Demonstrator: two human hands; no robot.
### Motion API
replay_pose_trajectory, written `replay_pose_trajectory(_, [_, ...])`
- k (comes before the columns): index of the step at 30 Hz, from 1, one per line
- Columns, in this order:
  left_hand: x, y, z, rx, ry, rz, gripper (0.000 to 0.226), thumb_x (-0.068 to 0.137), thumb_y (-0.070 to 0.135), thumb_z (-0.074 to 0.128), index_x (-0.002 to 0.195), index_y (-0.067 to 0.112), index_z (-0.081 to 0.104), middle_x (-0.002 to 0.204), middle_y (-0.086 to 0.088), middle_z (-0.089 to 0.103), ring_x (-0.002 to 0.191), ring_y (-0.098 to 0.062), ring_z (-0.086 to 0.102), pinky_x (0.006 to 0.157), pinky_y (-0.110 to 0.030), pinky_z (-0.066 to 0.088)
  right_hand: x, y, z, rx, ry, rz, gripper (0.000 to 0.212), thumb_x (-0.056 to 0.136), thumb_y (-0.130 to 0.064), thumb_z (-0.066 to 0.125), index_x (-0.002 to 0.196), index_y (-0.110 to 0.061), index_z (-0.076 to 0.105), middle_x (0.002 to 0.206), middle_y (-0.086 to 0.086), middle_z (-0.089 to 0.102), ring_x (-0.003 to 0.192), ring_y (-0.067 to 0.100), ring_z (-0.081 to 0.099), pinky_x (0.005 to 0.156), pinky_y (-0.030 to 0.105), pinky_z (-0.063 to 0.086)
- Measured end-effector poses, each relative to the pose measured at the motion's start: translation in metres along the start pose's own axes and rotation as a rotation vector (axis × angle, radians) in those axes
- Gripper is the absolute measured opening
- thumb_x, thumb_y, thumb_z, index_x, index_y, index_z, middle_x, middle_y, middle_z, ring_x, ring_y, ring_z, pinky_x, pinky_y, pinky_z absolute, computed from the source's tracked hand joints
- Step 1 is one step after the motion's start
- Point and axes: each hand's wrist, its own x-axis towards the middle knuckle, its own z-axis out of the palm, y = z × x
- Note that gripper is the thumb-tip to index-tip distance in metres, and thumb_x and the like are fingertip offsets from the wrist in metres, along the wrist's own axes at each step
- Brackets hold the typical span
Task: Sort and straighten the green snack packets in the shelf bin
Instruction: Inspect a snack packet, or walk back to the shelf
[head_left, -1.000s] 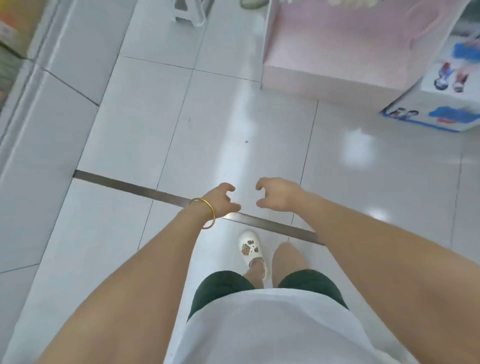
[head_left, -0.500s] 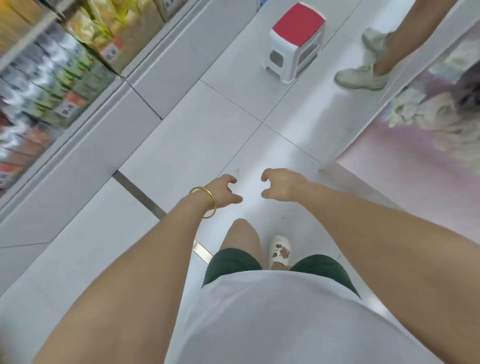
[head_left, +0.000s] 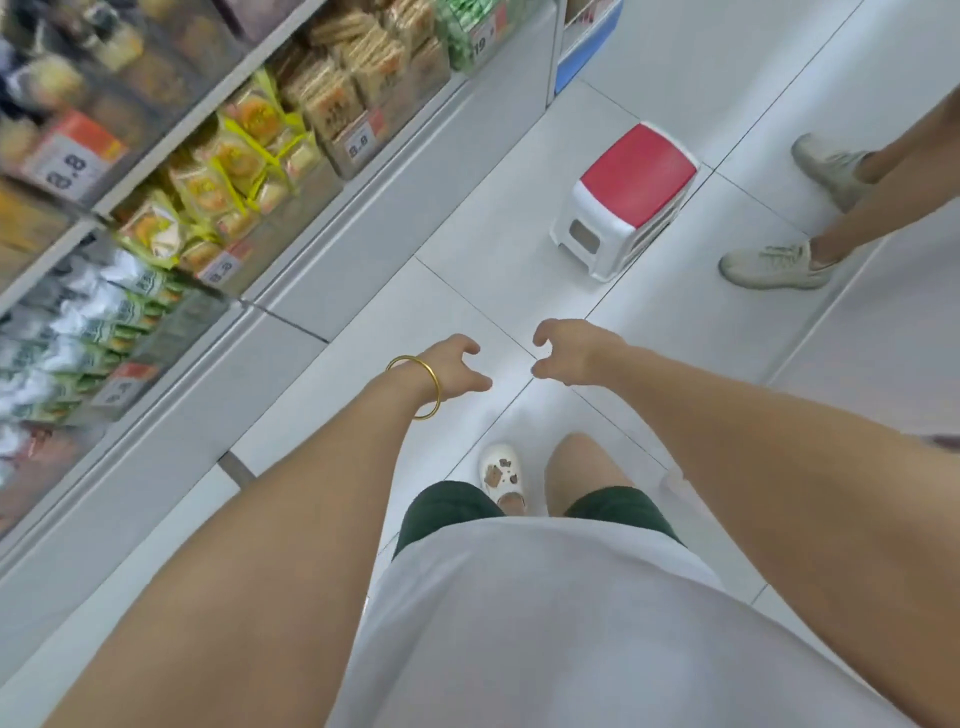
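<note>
At the far left, a shelf bin (head_left: 195, 317) held green-and-white packets (head_left: 98, 327) lying at mixed angles behind its clear front. A second lot of green packets (head_left: 457, 31) sat at the far end of the upper shelf. Which lot the task meant could not be told, and that was the first risk: reaching into the wrong bin. The whole shelf was blurred, so a hurried reach might also have caught the yellow packets (head_left: 223, 171) between the two lots and pulled them out of order.

The left hand (head_left: 453, 370), with a gold bangle (head_left: 415, 387) at the wrist, hung over the floor, well apart from any bin, its fingers loosely curled and grasping nothing. The right hand (head_left: 571, 351) was just beside it, its fingers likewise slack and holding nothing. Both would have had to swing left to reach the packets, and the bangle might have snagged on a bin's front lip or a price tag.

To the right, a red-topped stool (head_left: 626, 200) stood in the aisle, and beyond it were another person's shoes (head_left: 776, 267). A step forward without looking could have meant a trip or a bump.
</note>
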Motion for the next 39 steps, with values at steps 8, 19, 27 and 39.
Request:
replay_pose_trajectory(8, [0.124,0.120,-0.128,-0.030,0.028,0.027,0.058,0.086,0.026,0.064,0.138,0.020,0.037,0.129,-0.009,0.053,0.113,-0.025,0.055,0.098,-0.040,0.046,0.134,-0.003,-0.167,0.015,0.014,-0.006,0.048,0.088,-0.031,0.055,0.133,-0.019,0.043,0.114,0.000,0.050,0.096,0.023,0.058,0.083,0.032,0.046])
replay_pose_trajectory(19, [0.256,0.242,-0.284,-0.208,0.085,0.020,0.061,0.087,0.025,0.064,0.140,0.019,0.034,0.126,-0.012,0.053,0.110,-0.027,0.055,0.093,-0.039,0.050,0.295,-0.030,-0.372,-0.105,-0.033,-0.063,0.049,0.088,-0.028,0.056,0.134,-0.018,0.042,0.123,0.006,0.054,0.093,0.025,0.062,0.086,0.036,0.050])
replay_pose_trajectory(27, [0.345,0.317,-0.399,-0.244,0.186,0.078,0.059,0.090,0.022,0.060,0.142,0.013,0.032,0.119,-0.013,0.056,0.093,-0.025,0.054,0.081,-0.035,0.047,0.402,-0.056,-0.503,-0.131,-0.002,-0.061,0.048,0.091,-0.028,0.053,0.136,-0.018,0.040,0.098,0.002,0.055,0.084,0.023,0.059,0.073,0.032,0.046])
replay_pose_trajectory(39, [0.422,0.387,-0.443,-0.377,0.284,0.011,0.056,0.091,0.022,0.059,0.141,0.014,0.035,0.130,-0.012,0.052,0.112,-0.025,0.054,0.085,-0.026,0.040,0.502,-0.046,-0.598,-0.104,-0.015,-0.122,0.047,0.091,-0.025,0.054,0.135,-0.015,0.043,0.099,0.008,0.055,0.082,0.027,0.062,0.068,0.033,0.047])
